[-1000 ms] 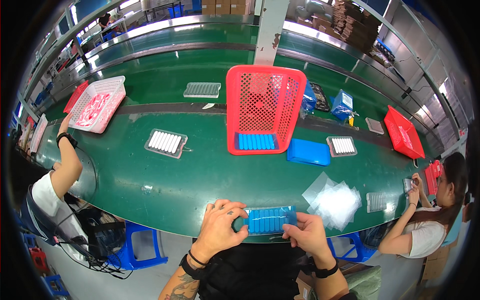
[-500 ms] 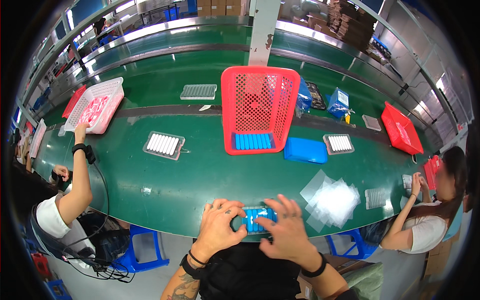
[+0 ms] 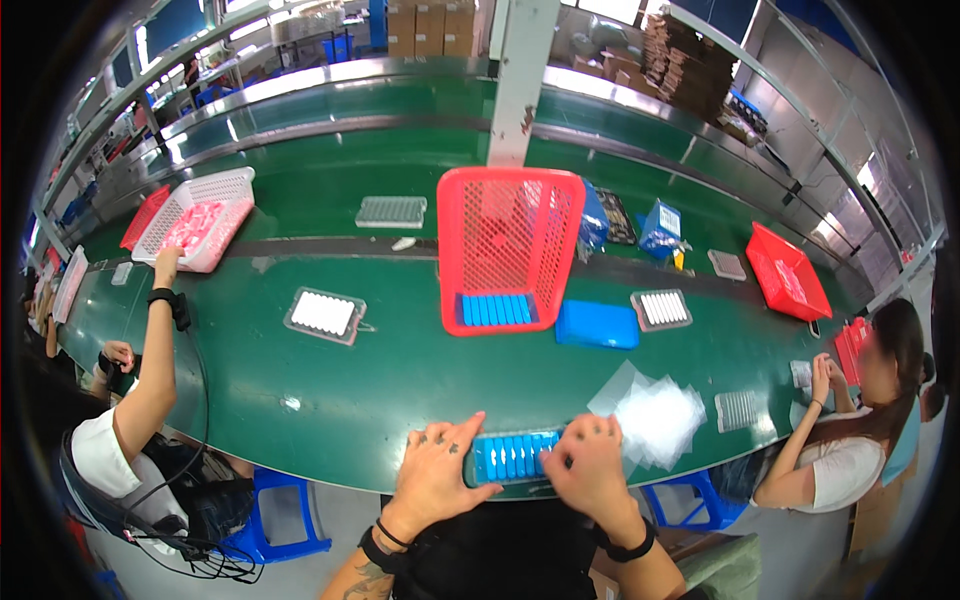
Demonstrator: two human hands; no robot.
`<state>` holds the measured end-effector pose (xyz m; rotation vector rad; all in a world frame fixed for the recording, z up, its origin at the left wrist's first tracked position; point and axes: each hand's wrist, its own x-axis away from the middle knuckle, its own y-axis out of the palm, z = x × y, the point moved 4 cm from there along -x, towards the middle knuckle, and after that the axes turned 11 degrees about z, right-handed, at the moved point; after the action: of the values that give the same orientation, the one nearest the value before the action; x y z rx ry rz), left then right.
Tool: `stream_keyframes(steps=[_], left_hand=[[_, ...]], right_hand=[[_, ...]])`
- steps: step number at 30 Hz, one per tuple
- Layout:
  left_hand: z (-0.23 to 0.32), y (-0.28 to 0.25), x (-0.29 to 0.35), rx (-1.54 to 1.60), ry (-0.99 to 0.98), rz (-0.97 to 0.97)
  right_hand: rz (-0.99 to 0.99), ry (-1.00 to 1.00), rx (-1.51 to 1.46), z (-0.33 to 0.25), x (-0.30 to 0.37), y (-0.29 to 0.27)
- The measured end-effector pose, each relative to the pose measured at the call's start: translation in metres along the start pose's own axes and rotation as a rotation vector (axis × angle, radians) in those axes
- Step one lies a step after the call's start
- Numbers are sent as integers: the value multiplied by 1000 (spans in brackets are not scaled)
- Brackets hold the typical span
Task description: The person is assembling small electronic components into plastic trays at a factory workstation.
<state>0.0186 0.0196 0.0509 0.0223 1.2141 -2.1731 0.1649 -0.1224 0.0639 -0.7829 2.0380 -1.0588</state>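
In front of me at the table's near edge lies a shallow clear plastic tray point(image 3: 482, 478) filled with a row of shiny blue cylinders point(image 3: 515, 455). My left hand point(image 3: 437, 470) frames the tray's left end, index finger at the far corner and thumb along the near edge, gripping it. Over the right end is my right hand point(image 3: 588, 462), its fingers curled and bunched against the last cylinders. Those fingers hide that end, and whether a separate piece is pinched there is not visible.
A red basket point(image 3: 456, 250) holding blue cylinders stands ahead, with a blue box point(image 3: 597, 325) beside it. Clear sheets point(image 3: 655, 415) lie to the right. Trays of white cylinders point(image 3: 325, 314) sit farther out. Co-workers sit left and right; one reaches into a white basket point(image 3: 235, 185).
My right hand has moved right and its spread fingers have curled in, uncovering more blue cylinders. My left index finger has straightened toward the tray's far corner. The view has tilted slightly.
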Motion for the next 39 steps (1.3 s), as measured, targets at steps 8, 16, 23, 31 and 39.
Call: stream_keyframes(steps=[8, 16, 23, 31, 39], left_hand=[[-4, 1, 6, 62, -60, 64], [-6, 2, 1, 51, -52, 106], [-4, 2, 0, 50, -72, 105], [-5, 1, 4, 22, -49, 111], [-8, -2, 1, 17, -11, 34]], right_hand=[[-7, 3, -624, -43, -60, -60], [-415, 357, -132, 20, -52, 0], [-218, -62, -247, -44, -54, -40], [7, 188, -749, -48, -140, -71], [101, 115, 20, -4, -188, 32]])
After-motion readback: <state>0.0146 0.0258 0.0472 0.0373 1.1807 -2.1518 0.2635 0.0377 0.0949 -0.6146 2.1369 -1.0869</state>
